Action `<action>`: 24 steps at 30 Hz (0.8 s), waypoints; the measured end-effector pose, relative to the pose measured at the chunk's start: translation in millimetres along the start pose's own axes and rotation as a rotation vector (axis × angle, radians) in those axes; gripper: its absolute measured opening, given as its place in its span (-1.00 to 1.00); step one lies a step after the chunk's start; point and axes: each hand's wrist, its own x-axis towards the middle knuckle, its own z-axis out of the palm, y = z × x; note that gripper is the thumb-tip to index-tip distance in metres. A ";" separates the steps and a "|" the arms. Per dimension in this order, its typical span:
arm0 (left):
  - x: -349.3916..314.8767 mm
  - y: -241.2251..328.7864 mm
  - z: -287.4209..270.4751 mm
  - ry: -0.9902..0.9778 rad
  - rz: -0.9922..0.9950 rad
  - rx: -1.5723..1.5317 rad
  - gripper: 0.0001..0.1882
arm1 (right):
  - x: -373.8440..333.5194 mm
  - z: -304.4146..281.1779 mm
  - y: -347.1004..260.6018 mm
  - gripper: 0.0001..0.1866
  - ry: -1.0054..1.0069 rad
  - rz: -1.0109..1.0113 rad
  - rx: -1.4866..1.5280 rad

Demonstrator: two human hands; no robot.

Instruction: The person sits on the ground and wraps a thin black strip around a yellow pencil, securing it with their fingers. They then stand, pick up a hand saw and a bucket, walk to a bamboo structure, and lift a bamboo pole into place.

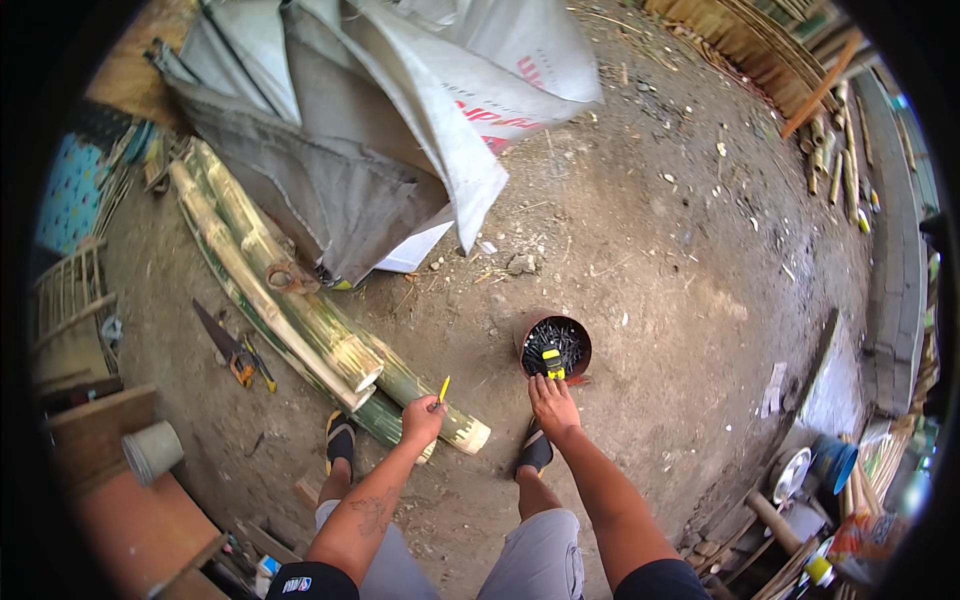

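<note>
My left hand (421, 423) is closed around a slim yellow stick (443, 390), like a pencil or marker, whose tip points up past my fingers. It is held above the near end of the green bamboo poles (455, 425). My right hand (552, 402) reaches to a black and yellow tape measure (553, 362), with my fingertips at its near end. That tape measure is over a round reddish-brown tin (586, 352) full of dark nails (562, 335). How firmly my fingers grip it is partly hidden by the back of my hand.
Split bamboo pieces (275, 310) lie over the poles at left, beside a handsaw (218, 335) and another orange-handled tool (262, 365). Large grey-white sheeting (380, 130) covers the far left. A grey bucket (152, 452) and blue container (834, 465) stand toward the sides.
</note>
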 end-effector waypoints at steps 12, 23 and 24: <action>-102.9 -92.8 -17.3 0.458 -0.459 -0.527 -0.82 | -3.0 19.8 44.5 -0.69 -0.212 0.106 -0.119; -160.3 -165.8 46.1 0.704 -0.630 -1.309 -0.83 | 47.7 -39.5 11.0 -0.80 -0.237 0.044 -0.020; -168.4 -174.1 42.1 0.725 -0.624 -1.317 -0.84 | 51.9 -55.5 -4.6 -0.79 -0.206 0.042 -0.040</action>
